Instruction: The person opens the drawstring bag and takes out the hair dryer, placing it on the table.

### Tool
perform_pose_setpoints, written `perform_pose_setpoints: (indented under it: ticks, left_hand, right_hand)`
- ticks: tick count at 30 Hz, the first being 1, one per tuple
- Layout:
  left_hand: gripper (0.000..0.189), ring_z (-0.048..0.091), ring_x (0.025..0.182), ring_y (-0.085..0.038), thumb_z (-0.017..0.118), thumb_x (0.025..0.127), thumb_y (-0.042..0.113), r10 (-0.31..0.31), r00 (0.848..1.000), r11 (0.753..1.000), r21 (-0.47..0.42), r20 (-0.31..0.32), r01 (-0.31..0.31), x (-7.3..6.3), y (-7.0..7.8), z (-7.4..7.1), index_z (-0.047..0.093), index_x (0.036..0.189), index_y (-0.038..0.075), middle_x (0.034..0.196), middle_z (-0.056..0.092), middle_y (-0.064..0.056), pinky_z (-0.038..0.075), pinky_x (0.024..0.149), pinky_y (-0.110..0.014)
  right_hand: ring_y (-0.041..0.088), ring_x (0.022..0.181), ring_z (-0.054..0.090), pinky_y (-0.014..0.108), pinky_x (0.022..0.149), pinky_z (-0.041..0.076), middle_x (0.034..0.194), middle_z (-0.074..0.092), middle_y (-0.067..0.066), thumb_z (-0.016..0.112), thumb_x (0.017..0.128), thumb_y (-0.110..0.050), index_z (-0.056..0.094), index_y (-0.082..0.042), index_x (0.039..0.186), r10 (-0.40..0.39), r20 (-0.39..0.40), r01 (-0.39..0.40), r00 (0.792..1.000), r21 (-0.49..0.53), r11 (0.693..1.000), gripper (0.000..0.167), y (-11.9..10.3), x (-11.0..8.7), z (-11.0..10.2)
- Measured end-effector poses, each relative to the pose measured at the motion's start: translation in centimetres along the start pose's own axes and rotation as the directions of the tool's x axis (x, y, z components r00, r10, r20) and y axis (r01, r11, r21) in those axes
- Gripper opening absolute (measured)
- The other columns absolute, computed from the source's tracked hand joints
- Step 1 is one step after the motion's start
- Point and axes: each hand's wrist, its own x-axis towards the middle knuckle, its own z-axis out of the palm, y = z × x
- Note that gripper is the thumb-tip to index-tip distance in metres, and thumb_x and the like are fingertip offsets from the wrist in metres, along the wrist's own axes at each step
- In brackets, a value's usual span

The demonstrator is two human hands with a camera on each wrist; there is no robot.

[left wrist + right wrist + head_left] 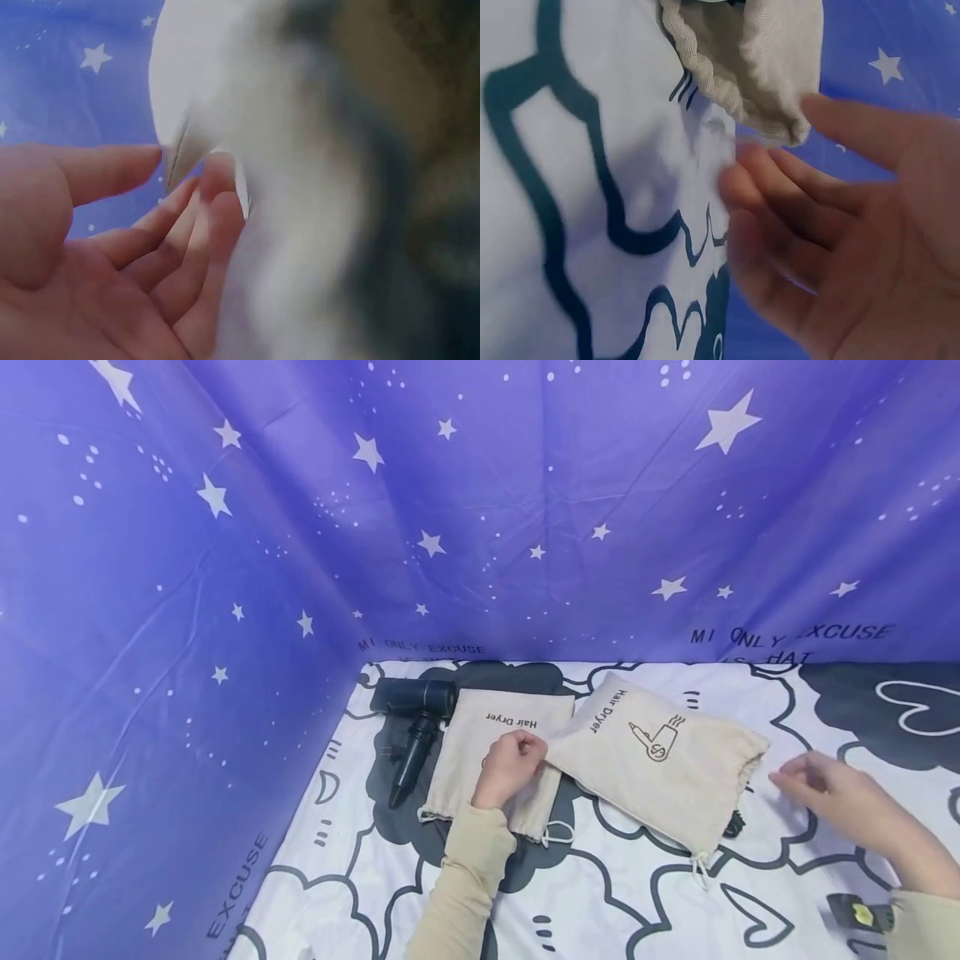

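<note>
A beige drawstring bag [660,752] printed "Hair Dryer" lies slanted, its gathered mouth [727,82] toward the right. At its left corner, my left hand [513,764] pinches the cloth between thumb and fingers; that corner is raised over a second beige bag [551,706]. Just off the mouth is my right hand [840,789], its fingers loosely bent and holding nothing. A dark coiled bundle [733,824] shows beside the bag's lower right edge, the rest of it hidden. What the bag contains cannot be seen.
A black hair dryer [416,697] lies left of the second bag, its handle pointing toward me. Near my right sleeve is a small dark item with a yellow spot [861,913]. Purple star-printed cloth [540,510] rises behind and left of the patterned white surface [600,918].
</note>
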Motion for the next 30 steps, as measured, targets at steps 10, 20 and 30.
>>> perform_pose_setpoints:
  ticks: [10, 20, 30]
  left_hand:
    - [0.019, 0.054, 0.055, -0.006, 0.055, 0.099, 0.016, 0.006, 1.0, 0.999, 0.049, -0.006, -0.005, 0.0, -0.3, 0.9, 0.067, 0.088, 0.006, 0.06, 0.061, 0.001, 0.044, 0.062, -0.021]
    - [0.02, 0.057, 0.054, -0.006, 0.056, 0.101, 0.019, -0.026, 1.0, 0.999, 0.038, 0.004, 0.025, 0.0, -0.3, 1.6, 0.064, 0.088, 0.007, 0.062, 0.059, 0.002, 0.045, 0.063, -0.022]
    - [0.018, 0.061, 0.055, -0.006, 0.055, 0.099, 0.017, -0.044, 0.999, 0.999, 0.0, -0.016, 0.044, 0.2, -0.6, 1.4, 0.066, 0.089, 0.006, 0.065, 0.061, 0.0, 0.047, 0.063, -0.022]
  right_hand:
    - [-0.003, 0.066, 0.046, 0.024, 0.06, 0.04, 0.075, 0.054, -0.01, 0.078, 0.084, -0.024, 0.06, -0.012, 0.088, -0.112, 0.072, 0.112, 0.991, 0.008, 0.994, 0.023, -2.6, -1.0, 3.3]
    - [0.005, 0.061, 0.041, 0.024, 0.056, 0.034, 0.072, 0.051, -0.004, 0.074, 0.086, -0.025, 0.052, -0.012, 0.079, -0.016, 0.079, 0.02, 0.997, -0.043, 0.999, 0.026, -3.6, -1.0, 4.0]
    - [0.011, 0.061, 0.041, 0.027, 0.054, 0.033, 0.069, 0.047, -0.003, 0.073, 0.086, -0.031, 0.049, -0.013, 0.077, 0.035, 0.101, -0.027, 0.994, -0.08, 0.996, 0.032, -3.7, -1.4, 3.3]
